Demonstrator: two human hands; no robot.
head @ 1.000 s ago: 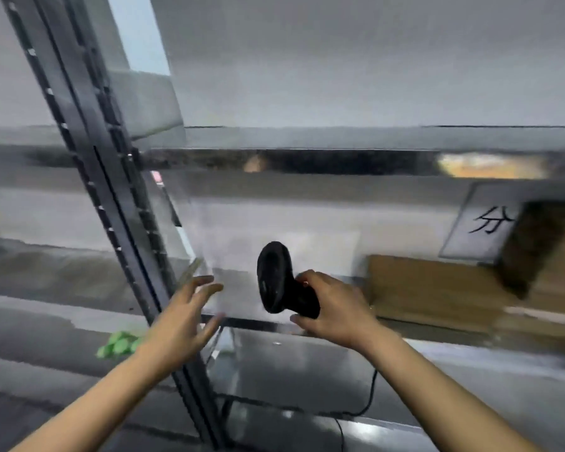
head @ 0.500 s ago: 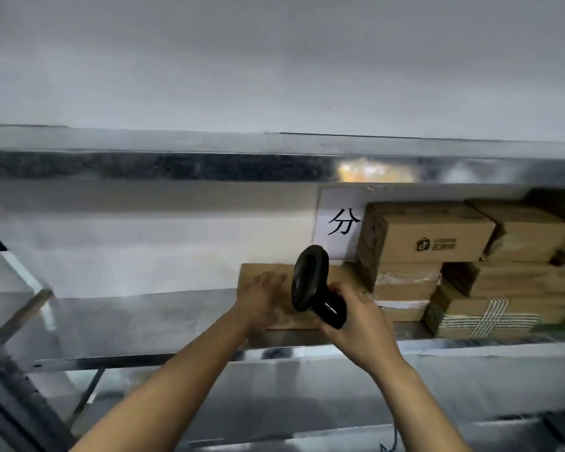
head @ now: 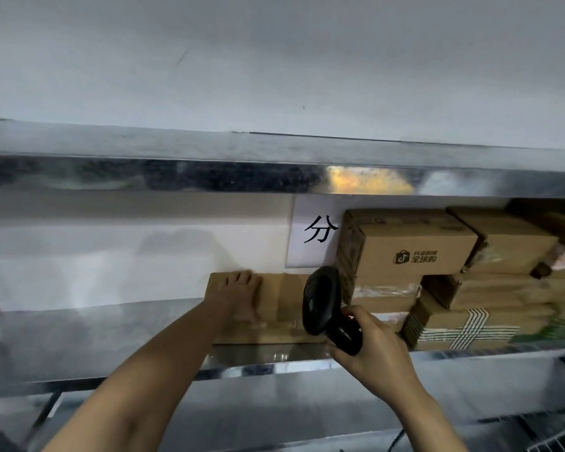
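From my remote seat I read this as a scan-and-pull job on the shelf [head: 118,340]. The left hand [head: 238,300] lies palm down on the flat box [head: 284,298], fingers fairly straight and reaching toward its far edge. It is relaxed rather than clenched, and I cannot tell whether the fingertips hook over the back. The right hand [head: 377,353] is wrapped round the grip of the black scanner [head: 322,300]. The scanner's head stands just to the right of the left hand and in front of the box's right end.

The flat box lies on the shelf directly under the left palm. Its right end is close against the stack beyond the scanner, where a printed box [head: 411,246] sits above a strapped box [head: 463,331]. A paper sign [head: 310,236] hangs on the wall past the left fingertips.

I judge the flat box to be light, stiff corrugated card, thin enough to flex if lifted by one corner. Its surface looks matt, with some grip, while the steel under it is slick, so it should slide toward me easily. I would take it across the near long edge, thumb under and fingers on top, or drag it from the far edge first. The scanner is hard plastic, safe in a firm grip.
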